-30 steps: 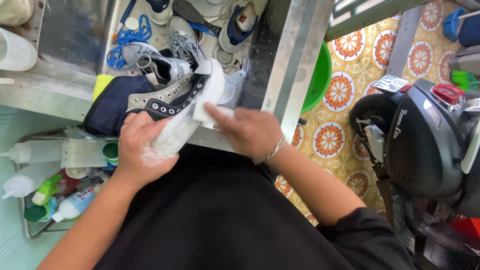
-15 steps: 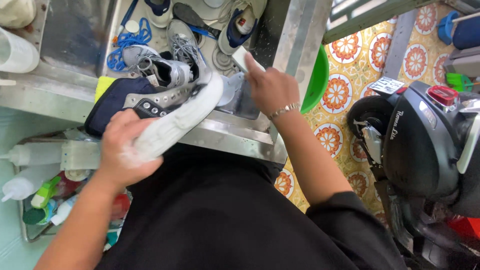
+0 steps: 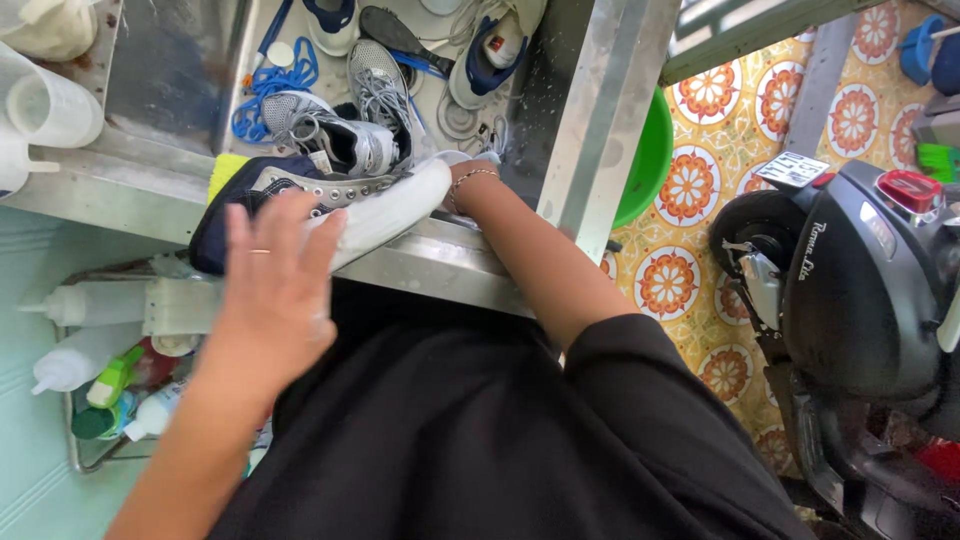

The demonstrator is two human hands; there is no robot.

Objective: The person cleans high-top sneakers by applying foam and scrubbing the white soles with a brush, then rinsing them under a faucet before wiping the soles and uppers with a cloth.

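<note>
a: while i watched the head view, my left hand [image 3: 278, 290] lay flat on the black high-top sneaker [image 3: 330, 205], fingers spread apart and straight, a ring on one of them. nothing was clamped; the palm just pressed the white sole side.

b: where was the shoe?

a: it rested across the front rim of the steel sink [image 3: 440, 262], toe pointing right, heel end over a dark blue cloth [image 3: 222, 215] with a yellow sponge [image 3: 226, 170] just behind it.

b: and the other hand?

a: my right hand [image 3: 452, 188] was mostly hidden behind the white toe. only the wrist with its bracelet [image 3: 470, 177] showed, forearm angled down into the basin. i could not tell whether those fingers were shut on anything.

b: how would you have handled the hold?

a: i judged the flat palm good for pinning, but the sole looked wet and soapy, so it could slide. weight kept over the rim and the thumb hooked round the sole edge would have steadied it.

b: anything crowding it?

a: grey running shoes [image 3: 335, 135] lay in the basin close behind, with blue laces [image 3: 268, 90] beyond. squeeze bottles [image 3: 85, 305] sat in a rack below left, well apart.
</note>
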